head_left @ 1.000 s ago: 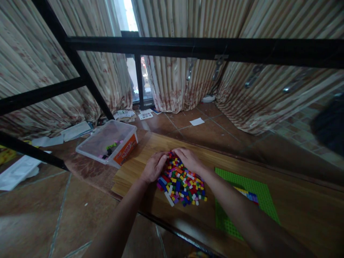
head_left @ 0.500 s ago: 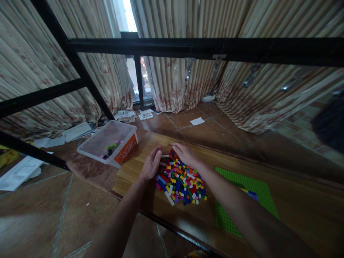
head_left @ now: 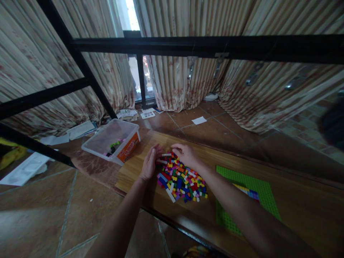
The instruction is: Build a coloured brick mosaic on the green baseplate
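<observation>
A heap of small toy building bricks [head_left: 185, 179] in many colours lies on the wooden tabletop [head_left: 161, 211]. At its left edge, my left hand [head_left: 149, 163] is open with the fingers loosely stretched and the palm toward the heap. White long bricks [head_left: 162, 162] lie just beside that palm. My right hand [head_left: 185, 154] is open and slightly curved over the far edge of the heap, its fingertips near the red bricks. Under my right forearm is a green studded baseplate [head_left: 258, 186], partly hidden. A few joined bricks [head_left: 251, 193] sit on it.
A clear plastic box [head_left: 107, 138] with an orange label and some bricks inside stands left of the heap. A black metal frame [head_left: 188, 46] crosses in front of patterned curtains [head_left: 172, 82]. Papers [head_left: 80, 130] and a white tray [head_left: 27, 168] lie on the tiled floor.
The view has shifted slightly. My left hand has drawn a little left, away from the heap, and its fingers have spread. My right hand stays at the heap's far edge.
</observation>
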Demonstrator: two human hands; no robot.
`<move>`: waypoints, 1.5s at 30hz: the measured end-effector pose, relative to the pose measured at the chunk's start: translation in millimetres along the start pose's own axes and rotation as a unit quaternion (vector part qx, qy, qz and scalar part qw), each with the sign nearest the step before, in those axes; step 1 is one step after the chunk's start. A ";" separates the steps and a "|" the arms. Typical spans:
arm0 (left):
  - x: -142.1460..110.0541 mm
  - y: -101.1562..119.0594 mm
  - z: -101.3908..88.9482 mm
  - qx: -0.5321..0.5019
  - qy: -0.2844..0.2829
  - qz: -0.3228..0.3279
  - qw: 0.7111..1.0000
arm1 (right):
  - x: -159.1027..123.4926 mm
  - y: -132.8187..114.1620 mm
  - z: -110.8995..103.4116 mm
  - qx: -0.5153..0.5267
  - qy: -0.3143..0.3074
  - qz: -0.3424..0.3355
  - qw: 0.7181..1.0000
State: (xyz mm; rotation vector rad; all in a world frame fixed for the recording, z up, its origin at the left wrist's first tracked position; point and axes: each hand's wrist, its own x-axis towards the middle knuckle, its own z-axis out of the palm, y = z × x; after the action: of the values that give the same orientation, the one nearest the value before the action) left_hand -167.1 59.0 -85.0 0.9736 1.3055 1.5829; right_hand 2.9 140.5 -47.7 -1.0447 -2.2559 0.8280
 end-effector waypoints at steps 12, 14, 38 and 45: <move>3.2 -3.6 -2.3 -0.043 0.028 0.006 0.999 | -11.7 -39.0 26.6 -0.220 -0.085 -0.075 0.969; 3.1 -4.5 -2.7 -0.044 0.027 0.007 0.999 | -13.0 -39.2 26.7 -0.223 -0.082 -0.078 0.968; -129.8 72.3 47.8 0.146 -0.132 -0.054 0.979 | -177.1 -75.3 -28.4 0.099 0.061 0.077 0.990; -210.0 42.7 75.6 0.029 -0.157 -0.267 0.951 | -262.2 -72.4 -28.1 0.185 0.058 0.220 0.956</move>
State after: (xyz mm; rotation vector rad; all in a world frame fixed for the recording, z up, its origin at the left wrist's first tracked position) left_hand -30.3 -117.3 -42.0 0.7799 1.2575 0.9405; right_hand 136.1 -97.5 -28.1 -1.3842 -1.6972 1.2759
